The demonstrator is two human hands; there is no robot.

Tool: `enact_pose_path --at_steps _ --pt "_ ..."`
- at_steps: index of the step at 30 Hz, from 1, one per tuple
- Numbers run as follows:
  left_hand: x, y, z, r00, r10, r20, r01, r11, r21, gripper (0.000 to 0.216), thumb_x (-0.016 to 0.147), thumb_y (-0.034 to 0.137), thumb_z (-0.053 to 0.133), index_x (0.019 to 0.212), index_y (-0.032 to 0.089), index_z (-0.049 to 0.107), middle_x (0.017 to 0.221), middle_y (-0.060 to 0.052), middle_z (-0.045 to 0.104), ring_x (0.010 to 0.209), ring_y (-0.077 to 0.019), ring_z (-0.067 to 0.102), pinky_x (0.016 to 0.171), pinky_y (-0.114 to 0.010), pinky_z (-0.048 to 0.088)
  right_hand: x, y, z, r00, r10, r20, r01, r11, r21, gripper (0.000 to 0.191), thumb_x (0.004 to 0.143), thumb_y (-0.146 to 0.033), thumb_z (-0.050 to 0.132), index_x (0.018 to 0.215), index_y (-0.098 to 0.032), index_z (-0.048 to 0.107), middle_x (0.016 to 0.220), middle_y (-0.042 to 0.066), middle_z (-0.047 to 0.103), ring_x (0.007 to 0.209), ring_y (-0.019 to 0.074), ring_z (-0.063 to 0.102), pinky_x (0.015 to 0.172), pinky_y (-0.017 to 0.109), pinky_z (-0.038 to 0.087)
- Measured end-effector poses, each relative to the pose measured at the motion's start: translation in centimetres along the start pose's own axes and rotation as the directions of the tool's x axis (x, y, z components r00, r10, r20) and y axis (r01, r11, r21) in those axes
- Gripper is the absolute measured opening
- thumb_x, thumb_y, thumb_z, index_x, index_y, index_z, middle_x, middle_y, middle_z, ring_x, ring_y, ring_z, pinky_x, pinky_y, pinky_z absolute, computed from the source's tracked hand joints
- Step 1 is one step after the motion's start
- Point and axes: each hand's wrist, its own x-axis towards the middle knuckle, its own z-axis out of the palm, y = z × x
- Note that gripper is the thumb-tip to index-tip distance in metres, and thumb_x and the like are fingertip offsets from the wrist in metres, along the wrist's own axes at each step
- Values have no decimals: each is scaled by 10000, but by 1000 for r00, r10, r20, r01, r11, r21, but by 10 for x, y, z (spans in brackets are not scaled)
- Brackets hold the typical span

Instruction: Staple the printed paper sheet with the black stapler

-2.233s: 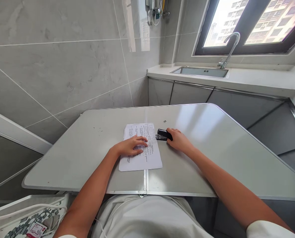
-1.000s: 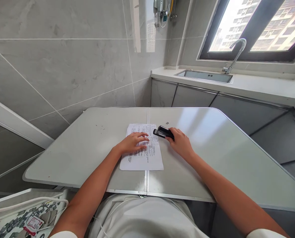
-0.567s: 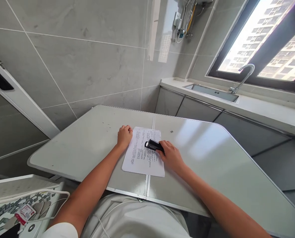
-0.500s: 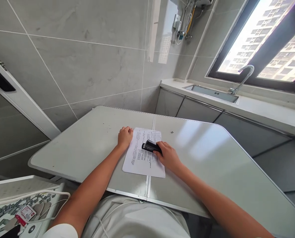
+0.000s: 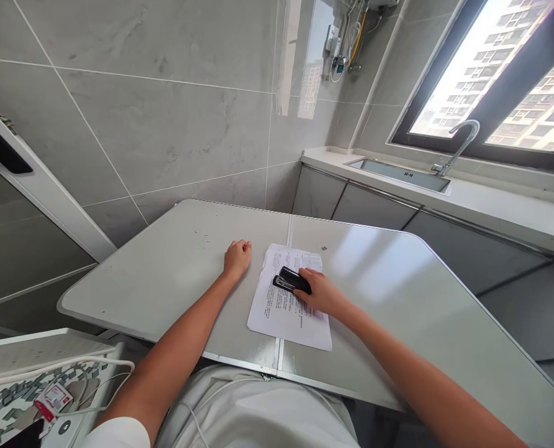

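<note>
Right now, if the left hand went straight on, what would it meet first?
Beyond the table, the left hand would likely meet the grey wall first, missing the paper; depth is unclear.

Blk stapler (image 5: pixel 291 280), nose ptg L, over wht printed paper (image 5: pixel 288 331); paper flat on tbl (image 5: pixel 398 311), text up, slightly skewed

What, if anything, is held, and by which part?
A black stapler, held by its rear end in the right grip. The left grip is curled; nothing shows inside.
</note>
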Motion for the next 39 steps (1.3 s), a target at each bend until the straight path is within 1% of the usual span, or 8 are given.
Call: enact_pose_path --at_steps 7,13,18,20,22,24,26,39 --pt "-3 6 -2 999 -7 36 6 1000 18 373 1046 341 457 702 212 522 850 -65 641 877 -223 608 787 -344 406 -44 67 -44 974 -17 227 5 998 56 219 887 -430 657 940 -232 579 939 41 695 821 229 606 716 321 438" --pt "-2 4 0 999 8 40 -10 999 45 355 1039 339 467 714 211 530 855 -60 643 885 -215 606 818 -342 414 -47 76 -54 956 -25 293 6 998 65 345 876 -528 672 1043 -228 637 992 66 721 857 254 632 754 342 464" --pt "-1 -1 2 1000 2 14 -2 1000 -15 232 1016 319 484 805 228 523 856 -40 646 811 -194 593 743 -308 402 -41 97 -77 889 -103 446 -35 956 292 539 900 -649 626 1261 -251 656 1108 77 730 950 256 668 812 347 515" --pt "-1 -3 2 1000 -27 -3 27 997 -73 35 979 267 522 950 248 527 823 -15 636 746 -185 588 695 -293 393 -39 119 -77 937 -76 342 -74 912 405 531 935 -649 565 1265 -243 657 1084 84 728 956 249 669 831 353 520" --pt "-1 -4 2 999 -50 -5 49 994 -99 131 933 198 543 1040 261 500 756 13 602 687 -184 573 664 -288 383 -36 144 -68 991 93 94 -125 892 434 464 941 -640 524 1089 -229 679 949 73 718 869 233 651 784 349 508" --pt "-2 -4 2 999 -51 10 52 994 -95 179 899 149 535 1027 265 486 701 30 559 645 -182 547 643 -289 367 -33 168 -54 941 313 -126 -255 904 344 401 926 -603 499 886 -231 642 794 54 685 729 216 605 704 350 475" --pt "-3 -3 2 999 -42 23 44 994 -97 188 882 129 525 1000 268 476 674 39 526 623 -179 524 625 -289 352 -30 187 -40 896 377 -235 -332 920 211 342 889 -559 520 811 -238 609 734 47 673 685 219 576 681 357 445" --pt "-3 -1 2 1000 -5 19 7 995 -104 171 859 110 519 921 257 456 696 36 526 618 -161 490 622 -282 336 -22 185 -22 900 345 -267 -331 939 97 241 888 -476 515 832 -252 581 744 24 679 684 204 570 669 326 407"
